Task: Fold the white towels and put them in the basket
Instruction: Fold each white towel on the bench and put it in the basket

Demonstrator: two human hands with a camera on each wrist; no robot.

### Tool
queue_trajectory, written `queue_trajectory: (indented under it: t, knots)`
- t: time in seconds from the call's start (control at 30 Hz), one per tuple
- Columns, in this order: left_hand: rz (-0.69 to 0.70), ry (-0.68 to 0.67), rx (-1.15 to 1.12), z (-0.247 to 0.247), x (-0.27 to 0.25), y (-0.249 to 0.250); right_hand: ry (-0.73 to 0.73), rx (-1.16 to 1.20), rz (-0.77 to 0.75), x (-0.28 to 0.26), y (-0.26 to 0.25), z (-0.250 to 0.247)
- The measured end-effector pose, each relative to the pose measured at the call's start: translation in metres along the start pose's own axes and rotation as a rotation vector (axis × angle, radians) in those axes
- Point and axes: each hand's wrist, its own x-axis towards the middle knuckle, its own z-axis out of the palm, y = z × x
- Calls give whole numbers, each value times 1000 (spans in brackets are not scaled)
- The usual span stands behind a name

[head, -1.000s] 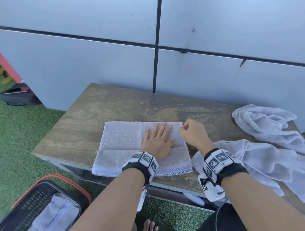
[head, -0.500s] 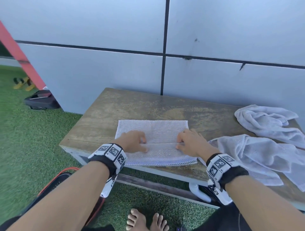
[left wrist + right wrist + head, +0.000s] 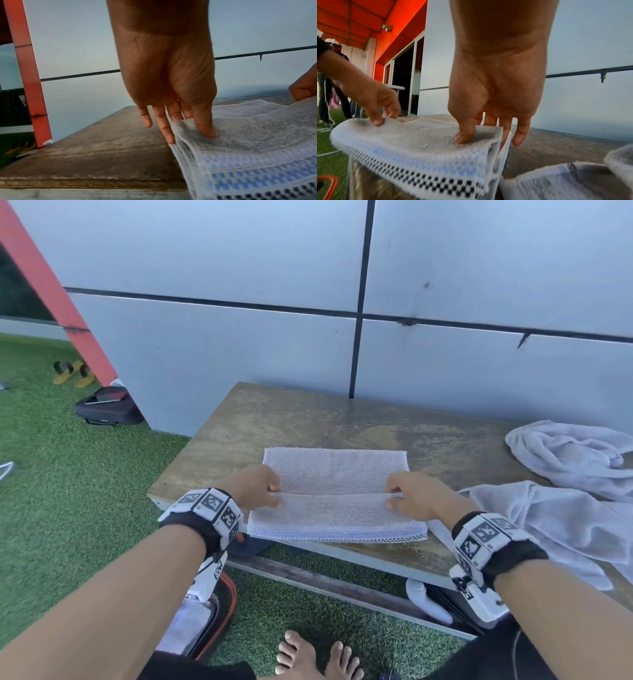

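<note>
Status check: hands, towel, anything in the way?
Left hand and right hand each pinch the towel fold on the table. Two unfolded towels lie to the right, apart. Nothing blocking.

You're outdoors, on a terrace or yard beside a building; artificial grass [image 3: 85,491] underfoot; pale wall panels [image 3: 239,337] with dark seams behind a weathered wooden bench [image 3: 308,422]; an orange awning [image 3: 368,20] over sliding glass doors [image 3: 402,81]; yellow sandals [image 3: 73,373] and a black bag [image 3: 106,407] lie on the turf by a red beam [image 3: 51,299].
</note>
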Motion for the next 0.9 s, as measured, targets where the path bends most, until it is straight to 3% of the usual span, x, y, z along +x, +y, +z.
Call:
queue_trajectory:
  t: [0.1,0.27,0.5,0.9]
  knots:
    - [29,-12,-45,-13,1,-12,8,105,-26,2,10,-14]
    - [72,125,-154,-41,19,-19,161,247,1,18,23,-44]
    - [-61,345,-251,-55,56,-22,376,345,122,50,24,-62]
    - [-213,378,-256,-21,89,-29,368,327,224,89,32,-32]
